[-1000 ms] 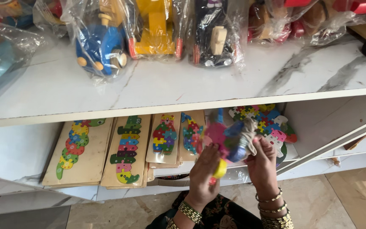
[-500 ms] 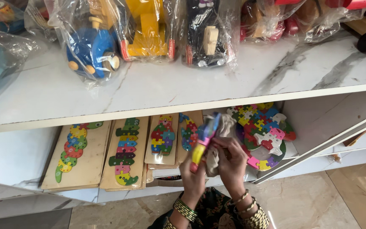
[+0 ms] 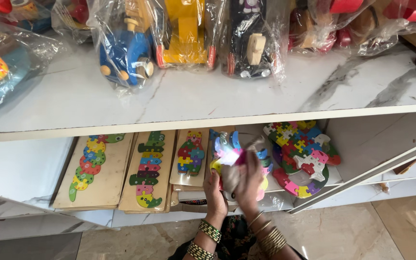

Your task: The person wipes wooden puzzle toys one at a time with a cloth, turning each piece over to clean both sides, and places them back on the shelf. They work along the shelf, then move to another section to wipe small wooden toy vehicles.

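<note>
Head view looks down on a white marble-patterned shelf (image 3: 208, 103) with a lower shelf beneath it, and both hands work just below that upper shelf's front edge. The left hand (image 3: 215, 190), wrist ringed with green and gold beaded bangles, reaches up under a colourful wooden jigsaw puzzle wrapped in clear plastic (image 3: 229, 151); its fingers curl around the puzzle's lower edge, clamped on it. The right hand (image 3: 250, 180), with thin gold bangles on its wrist, lies over the puzzle's right side, fingers bent and closed on the crinkled plastic. The movement blurs the hand, so I cannot tell exactly how each fingertip sits. The puzzle itself is held tilted in front of the lower shelf, below the marble shelf's edge and near its middle.

Left of the held puzzle, on the lower shelf, lie three flat wooden boards: a board with a multicoloured snake-shaped puzzle (image 3: 92, 161) farthest left, a board with a green and dark caterpillar-like puzzle (image 3: 146, 166) beside it, and a board with a small bear-shaped puzzle (image 3: 191, 154) just beside the hands. Right of the held puzzle lies a large round-edged multicoloured animal puzzle (image 3: 304, 154).

On the marble shelf stand plastic-wrapped wooden toys: a blue toy vehicle (image 3: 126, 55), a yellow toy vehicle (image 3: 184, 36) and a black toy vehicle (image 3: 251, 41).
</note>
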